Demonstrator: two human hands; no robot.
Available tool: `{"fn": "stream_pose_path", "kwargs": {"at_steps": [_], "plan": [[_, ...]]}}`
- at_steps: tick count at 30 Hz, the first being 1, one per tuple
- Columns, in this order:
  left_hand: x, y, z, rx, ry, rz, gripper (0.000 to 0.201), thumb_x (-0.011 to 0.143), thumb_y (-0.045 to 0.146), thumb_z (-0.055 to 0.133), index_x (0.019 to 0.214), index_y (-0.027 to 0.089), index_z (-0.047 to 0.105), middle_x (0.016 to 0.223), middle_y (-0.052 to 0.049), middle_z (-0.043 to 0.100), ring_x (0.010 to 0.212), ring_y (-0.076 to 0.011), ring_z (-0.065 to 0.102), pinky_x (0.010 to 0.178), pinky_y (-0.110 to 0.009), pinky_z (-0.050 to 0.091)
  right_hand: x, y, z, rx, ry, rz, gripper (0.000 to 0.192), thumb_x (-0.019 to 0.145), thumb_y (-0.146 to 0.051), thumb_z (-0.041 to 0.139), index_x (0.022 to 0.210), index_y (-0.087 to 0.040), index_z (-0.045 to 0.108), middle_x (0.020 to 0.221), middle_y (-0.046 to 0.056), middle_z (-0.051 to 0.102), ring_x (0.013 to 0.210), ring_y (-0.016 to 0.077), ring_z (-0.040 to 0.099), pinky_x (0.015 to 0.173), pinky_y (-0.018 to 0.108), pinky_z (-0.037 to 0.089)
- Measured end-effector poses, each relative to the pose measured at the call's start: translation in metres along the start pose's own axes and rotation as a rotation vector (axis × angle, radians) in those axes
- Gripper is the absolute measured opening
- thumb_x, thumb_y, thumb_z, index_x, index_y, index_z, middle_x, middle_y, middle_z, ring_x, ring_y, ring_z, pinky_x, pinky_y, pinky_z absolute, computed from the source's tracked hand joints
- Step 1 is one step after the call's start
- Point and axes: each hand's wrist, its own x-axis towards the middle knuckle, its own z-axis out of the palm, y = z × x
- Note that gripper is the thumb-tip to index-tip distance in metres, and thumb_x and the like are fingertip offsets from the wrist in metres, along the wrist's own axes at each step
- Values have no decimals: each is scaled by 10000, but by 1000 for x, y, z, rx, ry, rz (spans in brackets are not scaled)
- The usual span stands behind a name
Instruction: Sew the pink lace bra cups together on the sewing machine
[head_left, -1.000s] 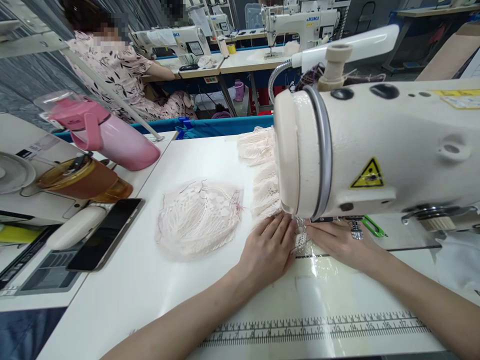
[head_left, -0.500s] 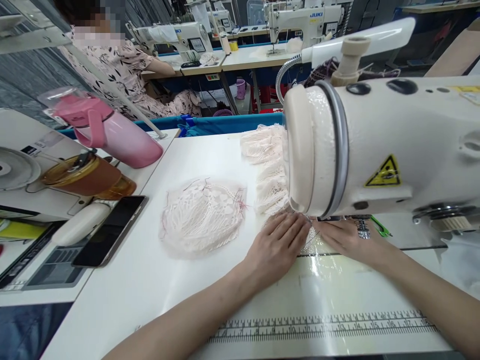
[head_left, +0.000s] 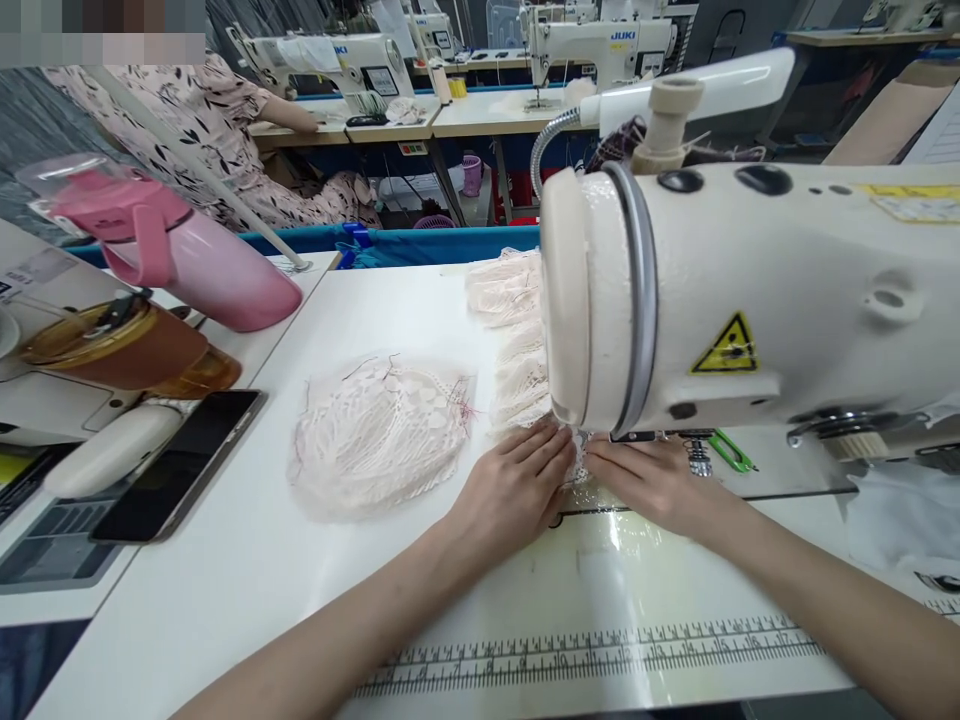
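Observation:
My left hand (head_left: pixel 517 478) lies palm down, fingers stretched out and close together, on the near end of a strip of pale lace fabric (head_left: pixel 523 370). From the other side my right hand (head_left: pixel 649 487) presses the same lace with straight fingers, below the head of the white sewing machine (head_left: pixel 787 290). A little lace shows between my fingertips. The machine head hides the needle and part of the strip. Left of my hands, a separate rounded lace piece (head_left: pixel 382 435) with loose red threads lies flat on the white table (head_left: pixel 247 600).
A green thread snipper (head_left: pixel 731 452) lies beyond my right hand. Along the left are a phone (head_left: pixel 184 465), an amber cup (head_left: pixel 124 345) and a pink bottle (head_left: pixel 195 255). A printed ruler (head_left: pixel 600 655) runs along the front edge. A person (head_left: pixel 225 140) sits behind, near other sewing machines.
The whole view has shifted, so most things appear farther left. My hands stay on the lace at the machine, with slightly more lace showing between them.

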Motion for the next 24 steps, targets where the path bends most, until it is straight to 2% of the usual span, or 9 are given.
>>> {"fn": "stream_pose_path", "kwargs": {"at_steps": [3, 8, 18, 24], "plan": [[1, -1, 0, 15, 2, -5, 284, 926, 176, 456, 1094, 84, 667, 1147, -111, 682, 1126, -234, 627, 973, -390, 530, 6, -4, -3, -80, 34, -40, 306, 890, -40, 458, 1093, -200, 621, 1090, -27, 707, 924, 110, 603, 766, 268, 435], [3, -2, 0, 45, 22, 8, 275, 922, 165, 449, 1044, 80, 681, 1125, -120, 691, 1106, -245, 638, 951, -393, 542, 11, -8, -5, -53, 126, -35, 279, 911, -42, 436, 1002, -199, 647, 1010, -50, 730, 888, 95, 616, 785, 269, 426], [3, 2, 3, 99, 27, -24, 272, 878, 133, 470, 1049, 47, 663, 1144, -164, 675, 1132, -280, 619, 991, -415, 514, 9, -7, -3, -65, 82, -16, 269, 921, -46, 416, 1043, -163, 625, 1065, -35, 709, 887, 116, 634, 750, 303, 445], [4, 7, 3, 106, 16, -68, 311, 876, 172, 474, 1107, 44, 639, 1127, -171, 680, 1146, -293, 606, 992, -432, 508, 4, -2, 3, 2, 44, -27, 268, 877, -27, 498, 1096, -143, 602, 1093, 8, 704, 936, 133, 633, 803, 285, 479]]}}
